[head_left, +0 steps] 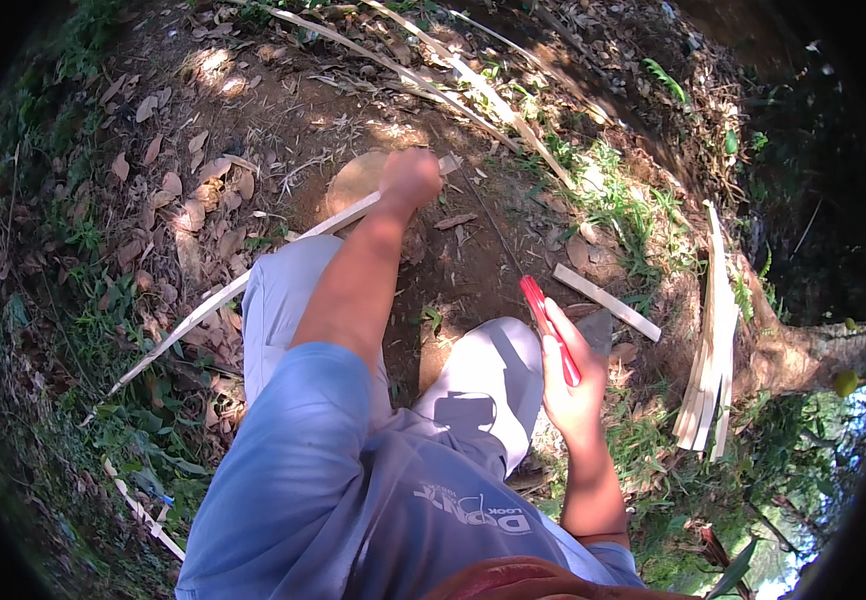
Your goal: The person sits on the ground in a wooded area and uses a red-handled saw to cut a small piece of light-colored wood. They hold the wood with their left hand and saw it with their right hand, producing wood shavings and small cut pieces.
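Beside the round tan block (350,182), the left grip (411,182) holds a pale strip (351,212), and to the block's right the right grip (575,378) holds a red-handled tool (534,299).

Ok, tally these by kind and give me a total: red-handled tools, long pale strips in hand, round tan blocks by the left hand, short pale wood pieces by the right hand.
Red-handled tool, in the right hand: 1
Long pale strip, in the left hand: 1
Round tan block: 1
Short pale wood piece: 1
Total: 4
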The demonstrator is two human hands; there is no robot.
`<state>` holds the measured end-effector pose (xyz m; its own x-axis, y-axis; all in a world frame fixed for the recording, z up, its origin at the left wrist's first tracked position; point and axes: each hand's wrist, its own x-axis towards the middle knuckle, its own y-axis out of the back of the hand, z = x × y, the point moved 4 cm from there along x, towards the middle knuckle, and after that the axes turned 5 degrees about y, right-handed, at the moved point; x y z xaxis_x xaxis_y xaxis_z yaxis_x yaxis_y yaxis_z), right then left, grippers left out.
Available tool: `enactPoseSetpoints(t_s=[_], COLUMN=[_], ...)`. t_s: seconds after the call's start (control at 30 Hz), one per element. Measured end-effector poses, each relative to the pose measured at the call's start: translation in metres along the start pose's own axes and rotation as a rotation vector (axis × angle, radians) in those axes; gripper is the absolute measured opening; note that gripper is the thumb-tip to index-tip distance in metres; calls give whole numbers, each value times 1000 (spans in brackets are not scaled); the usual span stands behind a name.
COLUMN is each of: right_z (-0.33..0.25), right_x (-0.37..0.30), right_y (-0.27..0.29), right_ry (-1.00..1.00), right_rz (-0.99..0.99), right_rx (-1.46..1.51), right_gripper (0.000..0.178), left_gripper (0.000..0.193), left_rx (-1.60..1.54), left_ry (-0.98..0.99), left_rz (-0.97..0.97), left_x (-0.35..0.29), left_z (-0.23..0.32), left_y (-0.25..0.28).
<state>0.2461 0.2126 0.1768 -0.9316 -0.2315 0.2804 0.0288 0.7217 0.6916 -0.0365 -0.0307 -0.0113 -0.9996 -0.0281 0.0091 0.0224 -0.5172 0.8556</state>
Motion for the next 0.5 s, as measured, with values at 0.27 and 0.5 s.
enactPoseSetpoints(t_s=[0.27,0.5], right_z=[2,21], right_x=[-28,68], right_y=[12,-51], right_ry=[-7,21], right_rz=[92,93], right_rx=[63,127], right_gripper=[43,38], left_gripper=[22,21], left_rx=[-33,-51], left_ry=[-15,11], left_rz=[79,50], left_x=[3,0], left_z=[-4,-8], left_y=[-5,-6])
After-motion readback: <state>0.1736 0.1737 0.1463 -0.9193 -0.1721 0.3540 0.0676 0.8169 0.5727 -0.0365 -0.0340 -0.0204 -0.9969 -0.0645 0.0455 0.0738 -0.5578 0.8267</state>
